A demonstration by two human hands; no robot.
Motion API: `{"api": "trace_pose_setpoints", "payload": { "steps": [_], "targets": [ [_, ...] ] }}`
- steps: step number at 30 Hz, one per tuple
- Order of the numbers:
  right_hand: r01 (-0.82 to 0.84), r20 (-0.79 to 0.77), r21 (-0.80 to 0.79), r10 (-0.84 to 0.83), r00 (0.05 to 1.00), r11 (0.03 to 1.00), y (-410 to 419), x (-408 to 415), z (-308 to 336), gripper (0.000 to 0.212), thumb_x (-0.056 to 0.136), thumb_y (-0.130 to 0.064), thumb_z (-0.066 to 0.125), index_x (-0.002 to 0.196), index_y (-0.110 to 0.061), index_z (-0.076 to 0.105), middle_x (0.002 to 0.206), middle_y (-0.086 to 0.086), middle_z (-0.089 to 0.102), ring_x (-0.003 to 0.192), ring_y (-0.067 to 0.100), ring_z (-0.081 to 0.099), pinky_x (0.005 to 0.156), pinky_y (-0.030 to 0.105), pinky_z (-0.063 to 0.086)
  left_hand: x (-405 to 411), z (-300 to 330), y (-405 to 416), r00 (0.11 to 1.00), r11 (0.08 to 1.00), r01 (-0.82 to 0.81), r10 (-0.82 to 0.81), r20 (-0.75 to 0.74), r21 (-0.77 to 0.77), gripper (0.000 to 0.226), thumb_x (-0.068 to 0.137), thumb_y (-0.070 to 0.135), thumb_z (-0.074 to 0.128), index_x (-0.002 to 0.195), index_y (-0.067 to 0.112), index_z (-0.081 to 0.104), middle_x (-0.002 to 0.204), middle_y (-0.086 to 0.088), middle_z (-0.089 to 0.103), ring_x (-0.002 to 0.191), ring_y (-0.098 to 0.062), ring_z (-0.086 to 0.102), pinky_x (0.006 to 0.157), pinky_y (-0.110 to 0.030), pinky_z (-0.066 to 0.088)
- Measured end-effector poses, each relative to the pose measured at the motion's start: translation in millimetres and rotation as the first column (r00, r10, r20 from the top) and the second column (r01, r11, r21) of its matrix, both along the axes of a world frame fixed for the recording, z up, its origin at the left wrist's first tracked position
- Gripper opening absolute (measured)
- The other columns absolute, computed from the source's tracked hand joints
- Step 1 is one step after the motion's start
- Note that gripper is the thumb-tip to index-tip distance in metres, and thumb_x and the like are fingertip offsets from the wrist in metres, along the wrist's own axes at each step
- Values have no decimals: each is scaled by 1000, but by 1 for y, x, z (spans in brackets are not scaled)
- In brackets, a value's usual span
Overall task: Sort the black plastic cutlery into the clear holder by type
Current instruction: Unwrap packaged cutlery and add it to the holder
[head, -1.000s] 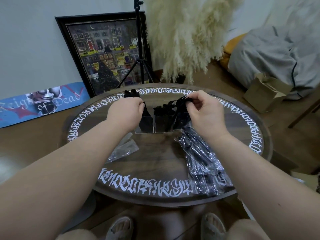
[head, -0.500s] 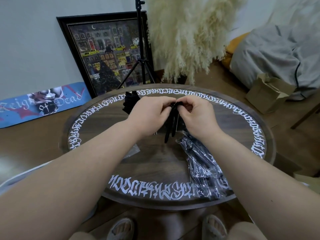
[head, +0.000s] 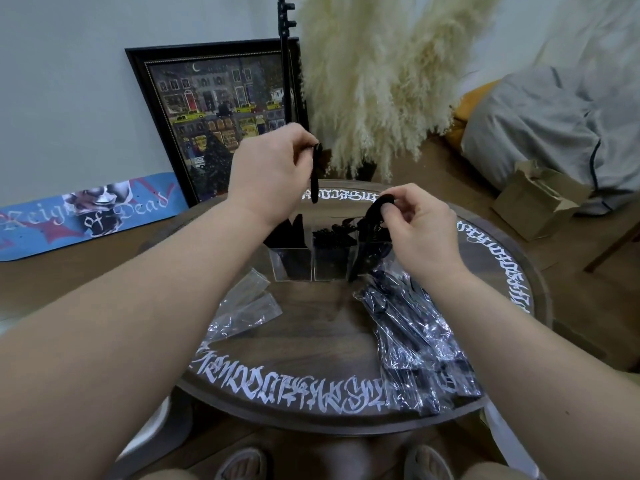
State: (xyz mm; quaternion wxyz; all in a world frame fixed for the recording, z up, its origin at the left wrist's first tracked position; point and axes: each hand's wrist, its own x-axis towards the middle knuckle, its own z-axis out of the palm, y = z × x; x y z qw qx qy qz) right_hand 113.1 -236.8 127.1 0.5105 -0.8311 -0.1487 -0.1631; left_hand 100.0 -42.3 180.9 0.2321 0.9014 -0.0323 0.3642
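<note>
Head view: both hands (head: 273, 168) pinch cutlery (head: 315, 178) above holder (head: 311, 268).

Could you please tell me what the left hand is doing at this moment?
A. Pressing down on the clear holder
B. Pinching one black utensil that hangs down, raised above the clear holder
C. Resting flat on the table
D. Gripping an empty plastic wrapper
B: the left hand pinches the top of a black utensil that hangs down, raised above the clear holder.
</note>
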Motion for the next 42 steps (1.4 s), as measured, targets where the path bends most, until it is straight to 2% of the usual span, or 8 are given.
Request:
{"api": "trace_pose_setpoints", "payload": {
  "steps": [10, 19, 22, 26, 31, 35, 37, 42],
  "targets": [
    [52, 83, -83, -45, 996, 995, -16, 11, -16, 15, 89, -10, 60, 96, -19, 70, 83, -9, 64, 77, 12, 61, 80, 33, 52, 11, -59, -4, 892, 967, 79, 40, -451, 242, 31, 99, 24, 45, 123, 19, 64, 119, -5, 64, 109, -26, 58, 91, -38, 47],
    [65, 42, -70, -62, 997, 995, -24, 17, -27, 16, 88, -11, 62, 85, -27, 61, 72, -16, 61, 70, 8, 59, 73, 21, 48, 18, -74, -8, 727, 927, 148, 135, -674, 346, 41, 96, 23, 35, 130, 17, 57, 130, -9, 59, 117, -30, 53, 95, -38, 46],
    [64, 49, -93, -59, 997, 994, -26, 17, -29, 14, 89, -14, 62, 85, -27, 64, 70, -20, 60, 68, 2, 57, 69, 11, 43, 19, -77, -11, 732, 932, 139, 131, -669, 334, 44, 96, 27, 33, 132, 15, 53, 134, -9, 56, 123, -29, 48, 100, -39, 42],
    [90, 71, -68, -86, 994, 994, -38, 20, -26, 8, 88, -15, 64, 87, -22, 68, 71, -19, 61, 68, 0, 57, 72, 22, 48, 19, -83, -19, 805, 958, 154, 20, -593, 241, 55, 97, 38, 39, 147, 18, 32, 153, 1, 33, 140, -20, 28, 112, -35, 28],
    [217, 238, 54, -223, 945, 975, -60, 30, -1, 10, 86, -12, 62, 86, -23, 64, 68, -20, 56, 59, -7, 52, 64, 13, 42, 27, -91, -35, 813, 935, 267, -88, -576, 234, 75, 90, 56, 48, 151, 25, 18, 158, 7, 19, 144, -15, 19, 115, -39, 26],
    [305, 331, 151, -339, 881, 940, -74, 53, 21, 12, 86, -21, 57, 91, -17, 67, 74, -9, 63, 70, 10, 65, 72, 31, 54, 39, -96, -46, 807, 919, 301, -105, -580, 253, 77, 88, 59, 50, 151, 29, 17, 157, 7, 21, 144, -17, 20, 113, -44, 29],
    [315, 350, 106, -332, 876, 943, -74, 65, 24, 16, 87, -22, 56, 92, -13, 69, 78, -8, 64, 73, 14, 66, 75, 33, 54, 42, -99, -48, 802, 918, 306, -106, -588, 251, 72, 90, 57, 49, 150, 29, 21, 156, 7, 26, 142, -18, 24, 112, -44, 30],
    [279, 397, -158, -198, 896, 947, -63, 82, 12, 16, 89, -14, 57, 94, -8, 70, 81, -2, 66, 70, 2, 50, 69, 15, 36, 43, -100, -49, 803, 932, 297, -125, -582, 209, 59, 95, 48, 46, 148, 28, 29, 150, 7, 37, 137, -19, 34, 109, -39, 33]
  ]
}}
